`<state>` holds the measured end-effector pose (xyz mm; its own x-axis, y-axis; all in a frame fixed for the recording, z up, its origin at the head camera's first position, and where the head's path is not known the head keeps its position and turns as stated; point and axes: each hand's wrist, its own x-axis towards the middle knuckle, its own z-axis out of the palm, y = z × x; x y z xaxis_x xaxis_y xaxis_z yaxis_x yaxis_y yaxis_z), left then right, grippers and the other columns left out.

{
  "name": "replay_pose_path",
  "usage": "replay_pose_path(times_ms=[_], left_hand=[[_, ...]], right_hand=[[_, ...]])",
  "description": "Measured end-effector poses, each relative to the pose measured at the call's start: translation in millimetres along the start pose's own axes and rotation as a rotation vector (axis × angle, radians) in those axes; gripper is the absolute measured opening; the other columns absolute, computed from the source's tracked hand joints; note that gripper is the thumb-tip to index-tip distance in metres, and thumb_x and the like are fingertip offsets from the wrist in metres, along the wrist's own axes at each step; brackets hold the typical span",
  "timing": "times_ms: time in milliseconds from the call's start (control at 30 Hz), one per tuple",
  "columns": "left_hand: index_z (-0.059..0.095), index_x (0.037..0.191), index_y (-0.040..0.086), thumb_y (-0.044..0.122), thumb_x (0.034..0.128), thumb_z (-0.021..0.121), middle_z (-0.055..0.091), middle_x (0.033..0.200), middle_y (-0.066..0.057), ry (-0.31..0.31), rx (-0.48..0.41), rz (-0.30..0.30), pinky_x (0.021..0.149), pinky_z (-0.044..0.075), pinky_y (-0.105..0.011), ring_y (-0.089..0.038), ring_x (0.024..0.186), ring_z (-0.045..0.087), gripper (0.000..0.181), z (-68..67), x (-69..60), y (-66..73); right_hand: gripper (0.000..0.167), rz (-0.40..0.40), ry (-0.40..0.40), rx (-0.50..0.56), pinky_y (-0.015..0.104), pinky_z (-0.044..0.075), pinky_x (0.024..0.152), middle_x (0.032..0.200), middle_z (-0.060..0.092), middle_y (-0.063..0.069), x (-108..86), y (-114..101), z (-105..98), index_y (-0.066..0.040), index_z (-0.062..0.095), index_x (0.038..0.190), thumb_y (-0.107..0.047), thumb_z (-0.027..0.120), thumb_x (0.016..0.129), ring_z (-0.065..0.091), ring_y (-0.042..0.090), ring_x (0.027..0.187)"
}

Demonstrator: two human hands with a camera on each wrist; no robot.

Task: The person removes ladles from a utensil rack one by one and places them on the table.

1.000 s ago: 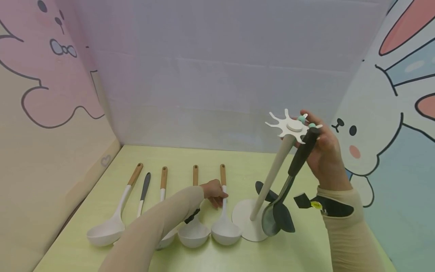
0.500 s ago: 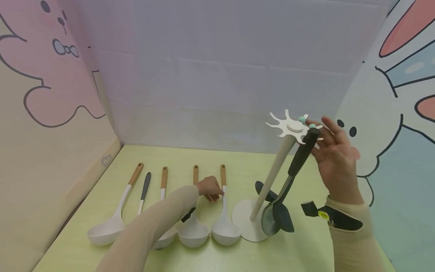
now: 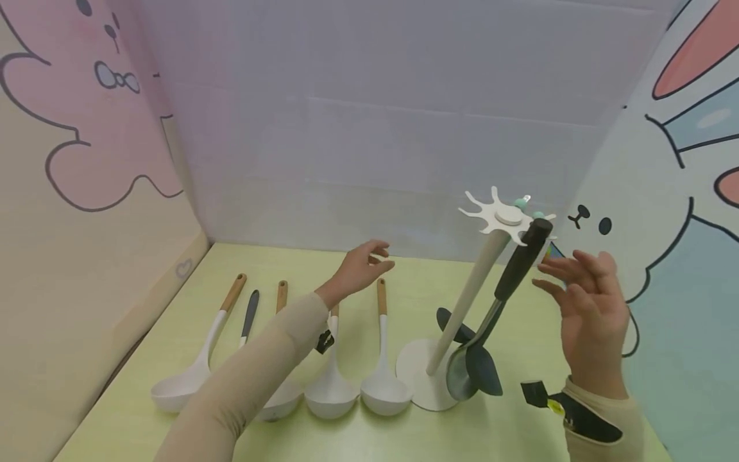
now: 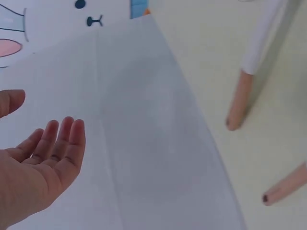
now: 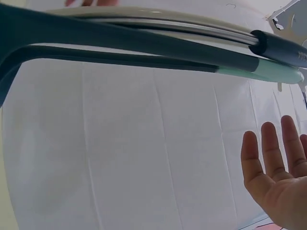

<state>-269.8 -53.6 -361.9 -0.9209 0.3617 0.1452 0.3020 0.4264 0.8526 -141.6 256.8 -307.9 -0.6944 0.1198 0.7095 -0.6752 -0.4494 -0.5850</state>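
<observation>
My left hand (image 3: pixel 358 269) is raised over the far part of the table, fingers loosely bent and holding nothing. Below it lies a white ladle with a wooden handle (image 3: pixel 385 394), with another such ladle (image 3: pixel 331 399) to its left. My right hand (image 3: pixel 597 314) is held off to the right of a white utensil stand (image 3: pixel 469 298), its fingers relaxed and apart from it. From the stand's hooks hangs a black-handled utensil with a metal shaft (image 3: pixel 522 260). Dark utensils with mint-green handle ends hang beside it; in the right wrist view their mint handle (image 5: pixel 278 72) passes above my fingers.
Further left lie a wooden-handled ladle (image 3: pixel 173 393), a grey-handled utensil (image 3: pixel 250 314) partly under my sleeve, and another white ladle (image 3: pixel 283 404). The stand's round base (image 3: pixel 411 366) sits near the rightmost ladle. Walls printed with cartoons enclose the pale green table (image 3: pixel 462 436).
My left hand has let go of the rightmost ladle's shaft and risen up and away from it. My right hand has drawn back from the stand's top, down and to the right.
</observation>
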Motion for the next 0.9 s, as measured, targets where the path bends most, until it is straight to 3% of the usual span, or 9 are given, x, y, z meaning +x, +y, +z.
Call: replay_pose_path(times_ms=[167, 400, 500, 700, 900], left_hand=[[0.045, 0.146, 0.009, 0.025, 0.0996, 0.062, 0.054, 0.14, -0.009, 0.061, -0.115, 0.19, 0.095, 0.051, -0.042, -0.021, 0.122, 0.056, 0.052, -12.8, -3.8, 50.6], [0.038, 0.15, 0.005, 0.017, 0.0937, 0.066, 0.042, 0.151, -0.008, 0.041, -0.233, 0.504, 0.102, 0.047, -0.032, -0.021, 0.134, 0.047, 0.064, -17.5, -15.7, 109.0], [0.038, 0.15, 0.003, 0.015, 0.0895, 0.069, 0.042, 0.151, -0.008, 0.037, -0.252, 0.594, 0.103, 0.045, -0.029, -0.018, 0.136, 0.044, 0.069, -16.7, -19.8, 128.6], [0.041, 0.147, -0.001, 0.012, 0.0848, 0.075, 0.046, 0.148, -0.012, 0.057, -0.224, 0.685, 0.102, 0.045, -0.027, -0.013, 0.133, 0.045, 0.072, -11.1, -21.3, 151.6], [0.044, 0.144, -0.003, 0.014, 0.0832, 0.079, 0.055, 0.14, -0.014, 0.089, -0.16, 0.693, 0.098, 0.048, -0.025, -0.012, 0.128, 0.05, 0.072, -2.8, -18.4, 160.3]], right_hand=[[0.038, 0.0, 0.0, -0.085, 0.035, 0.057, 0.086, 0.115, 0.065, 0.022, -12.5, 9.5, 0.1, 0.018, 0.047, 0.13, 0.02, 0.038, 0.093, 0.065, 0.031, 0.102], [0.038, -0.015, -0.049, -0.204, 0.03, 0.057, 0.084, 0.109, 0.067, 0.017, -24.4, 20.0, 4.1, 0.021, 0.048, 0.127, 0.023, 0.047, 0.089, 0.065, 0.025, 0.099], [0.038, -0.012, -0.055, -0.242, 0.028, 0.056, 0.086, 0.11, 0.068, 0.015, -30.2, 22.9, 5.8, 0.021, 0.049, 0.126, 0.023, 0.05, 0.088, 0.066, 0.023, 0.098], [0.042, -0.036, -0.032, -0.347, 0.025, 0.053, 0.088, 0.113, 0.067, 0.013, -36.8, 25.9, 13.0, 0.021, 0.053, 0.122, 0.029, 0.053, 0.081, 0.065, 0.021, 0.1], [0.041, -0.115, -0.043, -0.459, 0.023, 0.054, 0.084, 0.111, 0.066, 0.012, -36.8, 30.3, 16.2, 0.021, 0.056, 0.118, 0.029, 0.06, 0.077, 0.063, 0.021, 0.099]])
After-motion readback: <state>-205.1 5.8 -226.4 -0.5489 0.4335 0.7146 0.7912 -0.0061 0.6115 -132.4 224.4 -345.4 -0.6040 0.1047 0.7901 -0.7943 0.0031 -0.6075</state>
